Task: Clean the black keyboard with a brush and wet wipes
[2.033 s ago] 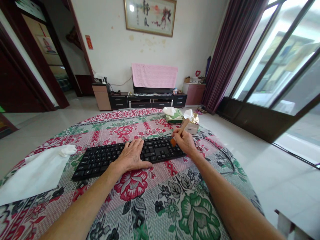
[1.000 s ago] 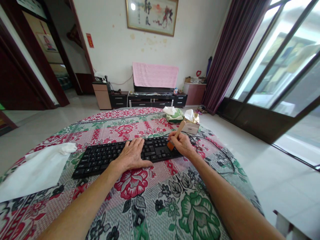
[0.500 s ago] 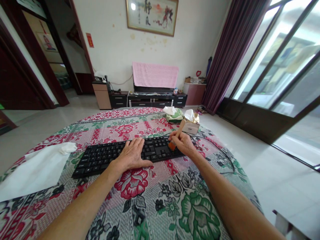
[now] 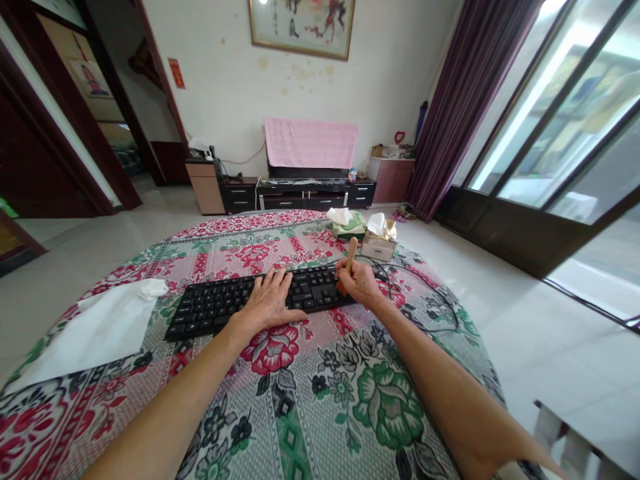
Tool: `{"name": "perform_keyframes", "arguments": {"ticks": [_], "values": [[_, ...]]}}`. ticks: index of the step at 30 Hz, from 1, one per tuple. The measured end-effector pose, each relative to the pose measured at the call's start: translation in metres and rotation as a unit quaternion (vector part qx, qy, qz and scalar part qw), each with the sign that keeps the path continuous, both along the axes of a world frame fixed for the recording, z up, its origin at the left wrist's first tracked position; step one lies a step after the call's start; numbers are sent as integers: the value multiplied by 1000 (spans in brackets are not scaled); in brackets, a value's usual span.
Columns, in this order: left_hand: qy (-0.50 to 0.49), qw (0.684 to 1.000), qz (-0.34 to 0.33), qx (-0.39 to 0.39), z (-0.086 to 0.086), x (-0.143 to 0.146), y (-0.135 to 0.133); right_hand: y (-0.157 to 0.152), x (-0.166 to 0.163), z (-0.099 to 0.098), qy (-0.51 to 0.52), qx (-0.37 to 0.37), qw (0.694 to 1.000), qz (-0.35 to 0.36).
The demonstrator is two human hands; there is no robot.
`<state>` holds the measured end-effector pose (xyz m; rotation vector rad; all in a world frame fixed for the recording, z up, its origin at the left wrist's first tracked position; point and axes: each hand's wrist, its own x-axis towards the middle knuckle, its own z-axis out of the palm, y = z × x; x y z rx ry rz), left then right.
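A black keyboard [image 4: 220, 303] lies across a round table covered with a floral cloth [image 4: 320, 400]. My left hand [image 4: 270, 300] rests flat on the keyboard's middle keys, fingers spread, thumb along the front edge. My right hand [image 4: 357, 280] is closed round a small wooden-handled brush [image 4: 351, 255], whose orange-brown head touches the keys at the keyboard's right end. The handle points up and away from me.
A white cloth or paper sheet [image 4: 100, 330] with a crumpled tissue lies at the table's left. Two tissue boxes [image 4: 373, 243] stand at the far right edge. A black cable [image 4: 430, 293] loops across the right side. Beyond are a TV stand, doorways and glass doors.
My right hand has worked the brush leftward along the keyboard's right end, and the handle now stands more upright. The left hand has stayed put. My head has shifted slightly.
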<state>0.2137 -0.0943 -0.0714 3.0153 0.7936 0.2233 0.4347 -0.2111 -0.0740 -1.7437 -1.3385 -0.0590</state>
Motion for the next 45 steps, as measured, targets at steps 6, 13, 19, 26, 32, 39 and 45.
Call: {"name": "perform_keyframes", "arguments": {"ticks": [6,13,19,26,32,39,45], "values": [[-38,997,34,60,-3,-5,-11,-8,19,4,-43,-2,990,-135],[-66,989,101,87,-12,-8,-24,-2,0,1,50,12,998,32],[-67,989,108,75,-17,-11,-29,-8,13,1,13,3,998,-63],[-83,989,99,75,-20,-11,-27,-17,-4,2,106,48,993,-26],[-84,988,97,85,-22,-12,-26,-21,13,-12,-4,32,995,-91],[-87,988,92,87,-24,-12,-26,-20,0,-7,48,71,991,-104],[-84,989,95,78,-22,-12,-27,-19,0,-12,22,45,995,-83]]}}
